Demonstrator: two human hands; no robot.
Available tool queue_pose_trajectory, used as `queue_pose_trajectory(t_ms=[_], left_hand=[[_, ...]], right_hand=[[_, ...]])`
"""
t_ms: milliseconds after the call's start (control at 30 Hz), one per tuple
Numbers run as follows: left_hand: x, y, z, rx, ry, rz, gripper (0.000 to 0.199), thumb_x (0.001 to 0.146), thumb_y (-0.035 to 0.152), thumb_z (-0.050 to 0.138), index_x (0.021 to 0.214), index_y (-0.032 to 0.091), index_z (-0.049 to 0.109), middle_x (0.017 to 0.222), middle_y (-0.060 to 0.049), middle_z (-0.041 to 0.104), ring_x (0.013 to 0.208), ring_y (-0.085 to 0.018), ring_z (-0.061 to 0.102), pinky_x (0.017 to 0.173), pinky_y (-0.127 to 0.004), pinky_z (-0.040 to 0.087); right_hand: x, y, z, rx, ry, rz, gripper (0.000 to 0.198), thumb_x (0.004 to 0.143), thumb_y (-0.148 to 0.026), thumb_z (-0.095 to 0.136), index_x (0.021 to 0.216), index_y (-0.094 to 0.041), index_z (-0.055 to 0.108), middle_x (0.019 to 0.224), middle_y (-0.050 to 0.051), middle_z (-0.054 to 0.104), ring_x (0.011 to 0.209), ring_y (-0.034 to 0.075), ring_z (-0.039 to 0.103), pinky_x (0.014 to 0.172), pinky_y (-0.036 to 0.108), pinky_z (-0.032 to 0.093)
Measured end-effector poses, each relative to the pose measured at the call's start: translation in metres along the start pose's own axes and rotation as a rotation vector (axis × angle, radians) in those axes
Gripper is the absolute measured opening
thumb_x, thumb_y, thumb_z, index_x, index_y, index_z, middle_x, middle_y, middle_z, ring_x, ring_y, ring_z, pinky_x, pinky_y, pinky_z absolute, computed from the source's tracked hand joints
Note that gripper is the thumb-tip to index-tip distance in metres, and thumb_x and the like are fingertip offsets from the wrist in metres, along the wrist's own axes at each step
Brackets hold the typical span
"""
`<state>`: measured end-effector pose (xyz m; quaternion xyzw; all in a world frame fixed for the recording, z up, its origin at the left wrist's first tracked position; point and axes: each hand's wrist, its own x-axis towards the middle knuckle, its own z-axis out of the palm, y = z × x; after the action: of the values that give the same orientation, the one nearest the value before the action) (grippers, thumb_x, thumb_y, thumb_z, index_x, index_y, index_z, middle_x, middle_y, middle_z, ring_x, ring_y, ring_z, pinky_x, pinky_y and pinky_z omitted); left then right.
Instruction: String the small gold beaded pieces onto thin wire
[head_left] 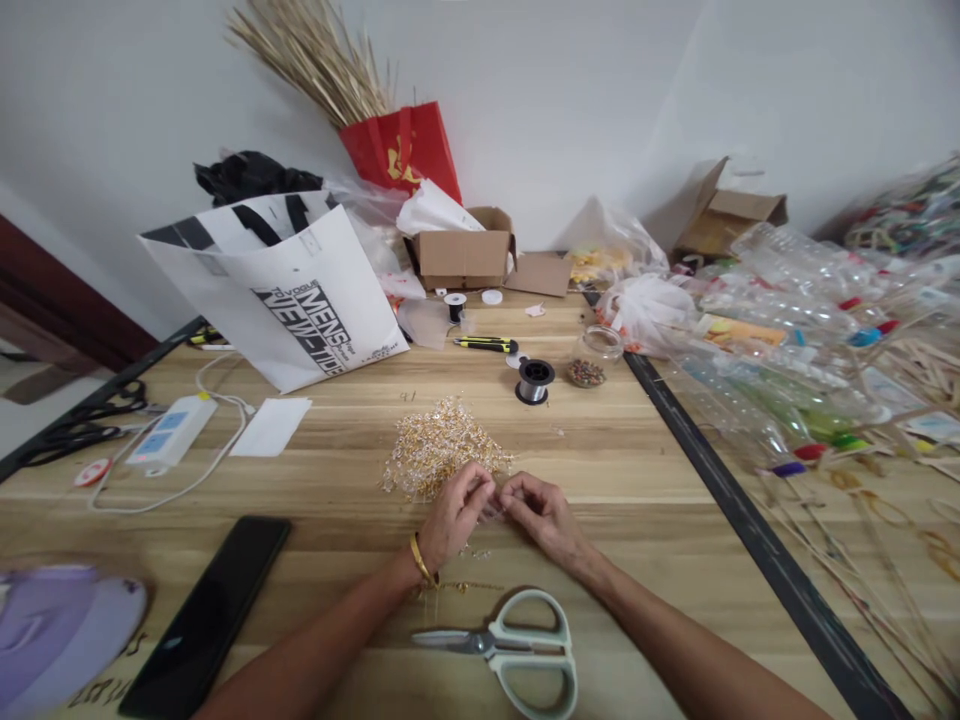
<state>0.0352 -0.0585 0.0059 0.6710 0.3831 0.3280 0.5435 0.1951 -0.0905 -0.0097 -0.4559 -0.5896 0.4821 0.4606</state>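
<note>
- Head view, lower left corner: a purple item (71, 635) lies cut off by the edge, with a black phone (210, 610) just right of it.
- Upper left: a white printed bag (322, 300) stands tilted on the wooden table (637, 440).
- Centre: the pile of gold and clear beads (439, 440) lies spread behind the left hand (456, 508), whose thumb and fingers bend together; whether they grasp anything, I cannot tell.
- Bottom centre: pale-handled scissors (489, 642) lie with blades pointing left.
- Right of centre: a wire spool (534, 382) stands beyond the right hand (544, 512), its fingers curled near the left fingertips, their grasp too small to make out.
- Right: clear plastic bottles (750, 415) lie heaped.
</note>
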Motion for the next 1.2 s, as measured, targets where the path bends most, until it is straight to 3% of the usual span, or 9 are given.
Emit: queue_pose_trajectory(t_ms=[267, 533, 767, 1200], left_hand=[[0.0015, -0.0025, -0.0018, -0.035, 0.012, 0.010, 0.024, 0.088, 0.039, 0.043, 0.082, 0.017, 0.051, 0.073, 0.000, 0.055, 0.066, -0.013, 0.057, 0.060, -0.023, 0.048], [0.0025, 0.0012, -0.0023, 0.139, 0.028, 0.091, 0.017, 0.084, 0.026, 0.052, 0.073, 0.014, 0.058, 0.066, 0.000, 0.056, 0.065, -0.012, 0.052, 0.062, -0.022, 0.040], [0.0011, 0.0019, -0.0015, 0.130, 0.037, 0.067, 0.013, 0.080, 0.023, 0.054, 0.071, 0.013, 0.056, 0.066, 0.000, 0.056, 0.063, -0.012, 0.053, 0.060, -0.021, 0.041], [0.0009, -0.0023, -0.0038, 0.121, 0.025, 0.057, 0.016, 0.081, 0.027, 0.054, 0.074, 0.013, 0.057, 0.069, -0.001, 0.057, 0.065, -0.012, 0.053, 0.062, -0.021, 0.042]], right_hand=[[-0.0005, 0.0019, -0.0007, 0.013, 0.003, 0.021, 0.028, 0.083, -0.043, 0.054, 0.073, -0.017, 0.052, 0.055, -0.005, 0.038, 0.048, 0.009, 0.031, 0.045, 0.021, 0.025], [-0.0011, 0.0047, -0.0009, -0.005, -0.003, 0.044, 0.026, 0.084, -0.041, 0.055, 0.075, -0.016, 0.054, 0.053, -0.006, 0.035, 0.048, 0.008, 0.030, 0.045, 0.021, 0.024], [-0.0003, 0.0033, 0.0003, -0.008, 0.021, 0.054, 0.026, 0.082, -0.041, 0.056, 0.075, -0.016, 0.054, 0.054, -0.007, 0.035, 0.049, 0.008, 0.030, 0.046, 0.021, 0.024], [0.0000, 0.0036, 0.0008, 0.004, 0.010, 0.054, 0.024, 0.082, -0.037, 0.056, 0.073, -0.015, 0.055, 0.053, -0.006, 0.035, 0.049, 0.008, 0.030, 0.046, 0.021, 0.023]])
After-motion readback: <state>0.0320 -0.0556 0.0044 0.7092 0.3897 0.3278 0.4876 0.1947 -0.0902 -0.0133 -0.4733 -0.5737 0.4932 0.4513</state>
